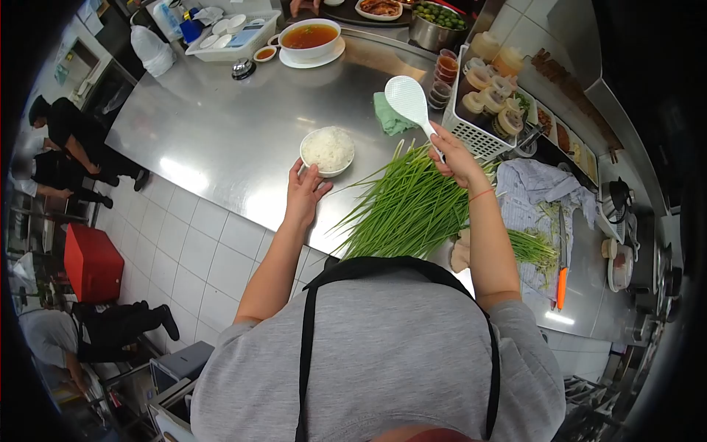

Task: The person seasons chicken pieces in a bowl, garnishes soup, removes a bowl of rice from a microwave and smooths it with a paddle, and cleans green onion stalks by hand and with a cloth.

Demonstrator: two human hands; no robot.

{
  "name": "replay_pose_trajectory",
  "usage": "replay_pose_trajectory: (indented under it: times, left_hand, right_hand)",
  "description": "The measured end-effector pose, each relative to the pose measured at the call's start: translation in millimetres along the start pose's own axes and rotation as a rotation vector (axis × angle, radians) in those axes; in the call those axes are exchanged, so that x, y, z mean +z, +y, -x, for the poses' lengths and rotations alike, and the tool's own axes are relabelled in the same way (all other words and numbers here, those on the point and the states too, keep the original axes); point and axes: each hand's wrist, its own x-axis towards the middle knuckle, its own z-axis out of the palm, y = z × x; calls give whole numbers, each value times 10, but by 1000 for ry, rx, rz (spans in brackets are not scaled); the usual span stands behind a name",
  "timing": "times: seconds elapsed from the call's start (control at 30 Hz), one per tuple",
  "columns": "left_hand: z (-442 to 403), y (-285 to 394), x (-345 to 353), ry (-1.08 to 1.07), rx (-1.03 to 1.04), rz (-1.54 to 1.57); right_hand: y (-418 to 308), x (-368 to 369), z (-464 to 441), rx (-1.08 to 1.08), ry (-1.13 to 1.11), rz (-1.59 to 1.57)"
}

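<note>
My left hand [305,193] is at the near rim of a small white bowl [340,171], its fingers curved against the side. Cooked white rice [328,149] is heaped above the bowl's edge. In my right hand [458,156] is the handle of a white rice paddle [407,97], its broad dimpled blade raised over the counter and pointing away from me. Under and beside that hand lies a large bunch of green garlic chives [412,202]. A folded green cloth [392,116] rests just beyond the chives, partly behind the paddle.
Steel counter [221,125] carries a bowl of orange soup [310,38] and a bell [243,69]. Right are a white basket [471,136] of sauce bottles, striped cloth [545,184] and an orange-handled knife [562,287]. Left, several people [74,144] stand near a red box [92,263].
</note>
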Motion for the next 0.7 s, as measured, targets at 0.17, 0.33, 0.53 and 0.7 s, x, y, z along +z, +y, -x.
replay_pose_trajectory:
  times: [0.17, 0.33, 0.53, 0.7]
  left_hand:
    - [0, 12, -6, -30, -2, 0]
    - [-21, -19, -41, -37, 2, -35]
    - [-31, -57, -38, -24, 26, -28]
    - [-31, -47, -44, -15, 16, -56]
  right_hand:
    - [313, 265, -389, -205, 84, 640]
    - [446, 715, -406, -422, 48, 914]
    - [620, 960, -30, -578, 163, 1088]
    - [675, 1018, -19, -524, 137, 1143]
